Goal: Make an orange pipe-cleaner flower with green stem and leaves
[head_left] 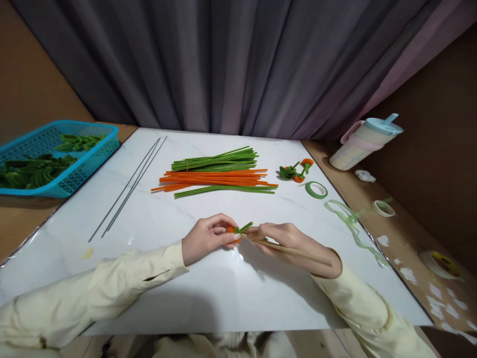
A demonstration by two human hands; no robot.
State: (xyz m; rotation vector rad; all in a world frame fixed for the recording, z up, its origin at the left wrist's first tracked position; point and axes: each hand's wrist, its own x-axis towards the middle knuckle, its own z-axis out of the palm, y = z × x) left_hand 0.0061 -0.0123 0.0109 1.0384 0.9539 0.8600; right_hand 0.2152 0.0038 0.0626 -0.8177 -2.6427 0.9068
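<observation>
My left hand (pixel 208 234) pinches a small orange-and-green pipe-cleaner flower (pixel 231 230) between thumb and fingers, just above the white tabletop. From its right side a short green stem end sticks out. A thin wooden chopstick (pixel 305 254) is gripped in my right hand (pixel 286 235), its narrow tip touching or very close to the flower. The fingers partly hide the flower, so I cannot tell whether the tip is inside it. Beyond my hands lie orange pipe cleaners (pixel 212 178) and a bundle of green pipe cleaners (pixel 216 160), with a smaller green bunch in front.
Finished-looking orange flowers (pixel 298 176) lie beside a green tape roll (pixel 316 190) at the right. Several dark wires (pixel 137 181) stretch across the left. A blue basket (pixel 89 161) holds green looped pieces. A tumbler (pixel 359 144) and paper scraps (pixel 439 303) occupy the right side.
</observation>
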